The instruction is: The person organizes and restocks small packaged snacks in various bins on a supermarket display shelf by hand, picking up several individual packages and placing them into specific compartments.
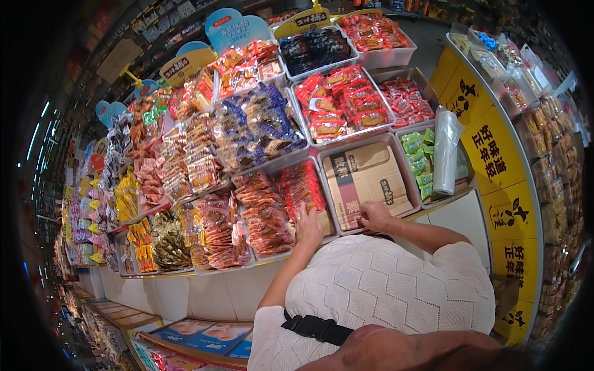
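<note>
My left hand (308, 225) rests with extended fingers against the near end of a row of red snack packets (301, 185) in a plastic bin. Bare cardboard (326, 224) shows beside that hand at the bin's front. In the bin to the right, a flat printed cardboard piece (371, 171) covers most of the bottom. My right hand (375, 216) lies over its near edge with curled fingers; whether they pinch anything is hidden. The white plastic bin (403, 143) around the cardboard holds no packets that I can see.
A roll of clear plastic bags (446, 150) stands in the bin of green packets (417, 162) on the right. Red-wrapped snacks (343, 99) fill the bin behind the cardboard. More packets (267, 213) lie to the left. A yellow printed display side (496, 157) curves along the right.
</note>
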Motion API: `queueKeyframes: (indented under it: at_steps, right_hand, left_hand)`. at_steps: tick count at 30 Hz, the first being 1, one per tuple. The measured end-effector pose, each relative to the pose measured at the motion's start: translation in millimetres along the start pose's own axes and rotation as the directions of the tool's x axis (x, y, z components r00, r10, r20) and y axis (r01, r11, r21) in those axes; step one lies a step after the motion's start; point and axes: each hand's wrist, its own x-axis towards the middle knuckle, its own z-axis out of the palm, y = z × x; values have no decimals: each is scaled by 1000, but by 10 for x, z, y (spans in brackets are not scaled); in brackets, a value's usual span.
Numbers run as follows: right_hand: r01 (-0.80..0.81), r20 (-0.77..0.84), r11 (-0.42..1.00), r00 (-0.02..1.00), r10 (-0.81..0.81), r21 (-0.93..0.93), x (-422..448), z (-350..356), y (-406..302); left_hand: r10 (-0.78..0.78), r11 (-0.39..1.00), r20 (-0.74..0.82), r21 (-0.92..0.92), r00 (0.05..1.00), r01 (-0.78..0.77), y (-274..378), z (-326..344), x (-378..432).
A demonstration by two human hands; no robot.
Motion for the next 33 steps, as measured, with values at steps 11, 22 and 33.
queueKeyframes:
  at_steps: [11, 22, 33]
  right_hand:
    - [253, -325, 876, 857, -400, -411, 1870, -2047, 876]
    - [208, -32, 828, 964, -262, -521, 2249, -2382, 1117]
    - [382, 97, 862, 923, -372, -333, 2468, -2340, 1300]
  left_hand:
    - [-108, 994, -151, -43, 983, 103, 350, 138, -271]
    - [-247, 968, -201, -103, 948, 231, 749, 179, -404]
    - [-276, 960, -222, -110, 935, 258, 875, 357, -355]
